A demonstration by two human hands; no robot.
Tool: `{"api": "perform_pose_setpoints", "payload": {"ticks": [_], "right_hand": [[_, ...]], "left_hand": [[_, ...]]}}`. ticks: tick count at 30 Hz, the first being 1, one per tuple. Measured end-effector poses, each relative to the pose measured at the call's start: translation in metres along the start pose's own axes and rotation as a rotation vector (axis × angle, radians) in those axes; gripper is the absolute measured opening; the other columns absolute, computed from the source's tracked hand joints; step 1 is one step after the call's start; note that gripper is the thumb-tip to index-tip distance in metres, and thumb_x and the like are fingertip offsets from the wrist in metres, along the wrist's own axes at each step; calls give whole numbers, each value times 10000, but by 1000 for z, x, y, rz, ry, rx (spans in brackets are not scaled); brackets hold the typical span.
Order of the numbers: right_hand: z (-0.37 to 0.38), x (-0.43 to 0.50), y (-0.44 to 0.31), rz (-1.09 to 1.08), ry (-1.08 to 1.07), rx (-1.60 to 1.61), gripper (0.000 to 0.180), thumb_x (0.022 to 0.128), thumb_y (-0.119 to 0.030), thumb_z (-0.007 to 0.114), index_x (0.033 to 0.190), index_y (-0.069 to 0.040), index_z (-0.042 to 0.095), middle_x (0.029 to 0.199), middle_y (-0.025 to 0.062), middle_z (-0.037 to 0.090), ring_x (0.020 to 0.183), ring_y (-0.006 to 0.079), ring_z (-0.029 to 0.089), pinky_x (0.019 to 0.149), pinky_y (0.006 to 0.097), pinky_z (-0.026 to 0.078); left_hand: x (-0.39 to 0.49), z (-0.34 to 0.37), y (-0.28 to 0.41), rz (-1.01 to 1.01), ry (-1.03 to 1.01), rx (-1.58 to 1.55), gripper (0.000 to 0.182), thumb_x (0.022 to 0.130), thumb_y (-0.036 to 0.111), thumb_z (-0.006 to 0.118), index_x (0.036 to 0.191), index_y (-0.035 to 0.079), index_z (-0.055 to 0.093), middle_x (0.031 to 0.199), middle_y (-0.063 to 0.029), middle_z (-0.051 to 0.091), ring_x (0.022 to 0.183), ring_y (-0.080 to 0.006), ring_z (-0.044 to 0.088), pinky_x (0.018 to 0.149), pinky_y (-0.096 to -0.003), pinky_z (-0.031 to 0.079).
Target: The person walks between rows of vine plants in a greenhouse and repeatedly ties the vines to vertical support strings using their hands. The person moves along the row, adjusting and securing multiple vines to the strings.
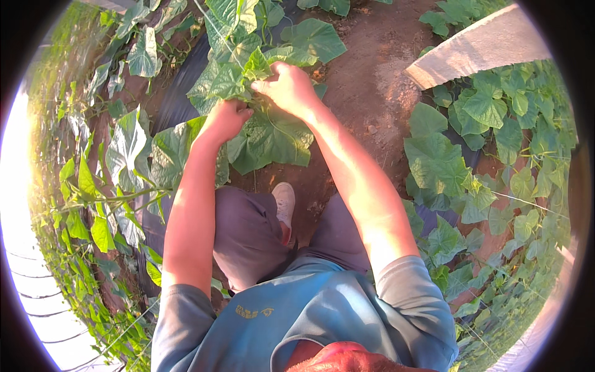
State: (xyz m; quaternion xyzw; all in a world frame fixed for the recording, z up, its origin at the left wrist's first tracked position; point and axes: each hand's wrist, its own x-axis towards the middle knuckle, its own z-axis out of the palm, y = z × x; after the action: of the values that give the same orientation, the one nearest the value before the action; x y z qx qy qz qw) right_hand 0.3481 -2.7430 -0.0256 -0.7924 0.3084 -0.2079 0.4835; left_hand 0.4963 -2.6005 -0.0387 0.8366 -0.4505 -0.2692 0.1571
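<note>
A leafy cucumber-like vine (228, 81) stands before me, and a pale string (218, 35) runs down to its top. My left hand (226, 120) is at the lower left of the vine's tip, thumb and fingers close together by the stem; leaves hide what lies between them. My right hand (289, 88) reaches in from the right, its thumb and forefinger beside the bright young leaves (257, 65) at the tip. Whether it pinches a stem or leaf cannot be made out. Under both hands hangs a broad green leaf (274, 139).
Black plastic mulch (179, 97) lies along the left row. A bare soil path (372, 93) runs ahead to the right. A pale concrete-like post (483, 44) juts in at the upper right, above another row of vines (437, 158) with a string (530, 203).
</note>
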Motion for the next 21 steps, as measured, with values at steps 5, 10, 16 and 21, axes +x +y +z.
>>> {"api": "perform_pose_setpoints", "payload": {"ticks": [5, 10, 16, 21], "right_hand": [[-35, 8, -5, 25, 174, -15, 366, 868, -296, 774, 1072, -1, 703, 1000, 165, 756, 906, 279, 736, 807, 377, 563], [-63, 54, -11, -53, 364, -63, 269, 866, -268, 730, 1005, -39, 742, 967, 150, 757, 905, 300, 731, 816, 397, 567], [-98, 115, -26, -68, 169, -207, 297, 897, -251, 704, 1115, -53, 747, 1045, 165, 756, 992, 308, 727, 889, 393, 553], [-76, 191, -12, -49, 57, -333, 338, 901, -197, 662, 1220, -110, 730, 1162, 159, 728, 1117, 321, 685, 976, 411, 529]], "left_hand": [[-39, -49, 97, 63, -287, -217, 385, 951, 218, 718, 1227, -47, 681, 1060, -118, 737, 988, -138, 662, 904, -339, 527], [-16, -26, 138, 226, -139, -725, 359, 941, 178, 688, 1227, -38, 665, 1115, -121, 727, 1013, -182, 664, 923, -336, 515], [62, 6, 151, 84, 173, -967, 439, 915, 112, 649, 1321, -36, 571, 1249, -161, 659, 1152, -236, 621, 998, -352, 485], [91, 14, 155, 60, 350, -1102, 564, 927, 102, 640, 1437, -52, 457, 1380, -188, 576, 1270, -267, 564, 1072, -366, 448]]}}
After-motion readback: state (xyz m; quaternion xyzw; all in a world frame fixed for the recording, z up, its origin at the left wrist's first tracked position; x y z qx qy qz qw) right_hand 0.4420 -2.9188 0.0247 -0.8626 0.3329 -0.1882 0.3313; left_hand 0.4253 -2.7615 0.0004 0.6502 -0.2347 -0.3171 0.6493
